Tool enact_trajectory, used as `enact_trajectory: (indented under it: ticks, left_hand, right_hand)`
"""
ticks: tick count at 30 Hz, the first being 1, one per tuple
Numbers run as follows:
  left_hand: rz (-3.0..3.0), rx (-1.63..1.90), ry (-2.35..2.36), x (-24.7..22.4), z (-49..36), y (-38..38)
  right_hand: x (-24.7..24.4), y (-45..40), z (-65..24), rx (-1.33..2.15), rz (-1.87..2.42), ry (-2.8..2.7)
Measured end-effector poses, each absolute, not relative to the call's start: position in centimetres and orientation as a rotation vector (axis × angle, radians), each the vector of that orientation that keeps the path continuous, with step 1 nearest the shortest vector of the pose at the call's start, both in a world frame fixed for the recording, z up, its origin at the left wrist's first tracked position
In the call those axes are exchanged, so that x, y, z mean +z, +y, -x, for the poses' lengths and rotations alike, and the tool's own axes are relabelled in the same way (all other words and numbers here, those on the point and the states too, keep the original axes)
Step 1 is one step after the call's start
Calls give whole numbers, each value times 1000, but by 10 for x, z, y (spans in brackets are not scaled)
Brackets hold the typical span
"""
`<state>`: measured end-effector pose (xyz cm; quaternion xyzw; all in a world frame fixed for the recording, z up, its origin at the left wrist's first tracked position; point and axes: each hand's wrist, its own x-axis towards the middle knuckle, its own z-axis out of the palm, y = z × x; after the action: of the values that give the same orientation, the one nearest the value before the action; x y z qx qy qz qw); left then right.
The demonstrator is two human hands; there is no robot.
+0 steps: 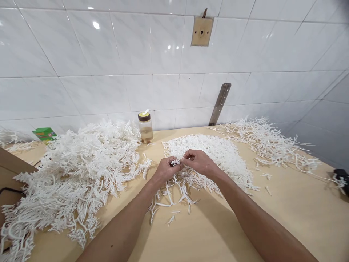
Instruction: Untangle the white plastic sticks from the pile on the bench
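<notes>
My left hand (168, 168) and my right hand (198, 161) meet over the middle of the table. Closed fingers of the left hand hold a small white branched sprig (175, 162), like plastic coral or twig. Thumb and fingertips of the right hand pinch at the sprig's right side. Behind and under the hands spreads a flat, dense mat of white sprigs (218, 153). Below the left hand hang or lie thicker white branching stems (171, 196); whether they join the held sprig I cannot tell.
A tall heap of white sprigs (92, 160) covers the left. More thin, bare-looking stems (267, 140) lie at the back right. A lidded jar (146, 131), a green box (45, 134), a metal bar (220, 103) and a black object (341, 180) stand around.
</notes>
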<state>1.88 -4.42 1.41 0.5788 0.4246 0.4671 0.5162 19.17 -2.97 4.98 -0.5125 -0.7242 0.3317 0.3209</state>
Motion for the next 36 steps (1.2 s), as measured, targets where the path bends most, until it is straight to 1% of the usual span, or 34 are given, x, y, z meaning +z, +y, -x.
enact_trajectory:
  ticks: [3, 6, 12, 16, 24, 31, 36]
  left_hand:
    - [-1172, 1168, 931, 18, -19, -47]
    - [-997, 1167, 881, 18, -18, -47]
    - [-973, 1251, 952, 12, -19, -43]
    - [-979, 1279, 1003, 11, -19, -43]
    - [-931, 1278, 994, 11, -21, -43]
    - [-1125, 1287, 1039, 6, -21, -41]
    - [-1119, 1313, 1045, 9, -23, -44]
  right_hand:
    - [41, -26, -191, 886, 1325, -1821]
    - [34, -24, -190, 973, 1287, -1767]
    - [34, -25, -189, 1211, 1178, -1705]
    - [31, -24, -189, 1282, 1124, -1675]
    - [28, -24, -186, 1303, 1132, -1611]
    - [32, -22, -191, 1243, 1188, -1625]
    - [31, -20, -191, 1226, 1210, -1625]
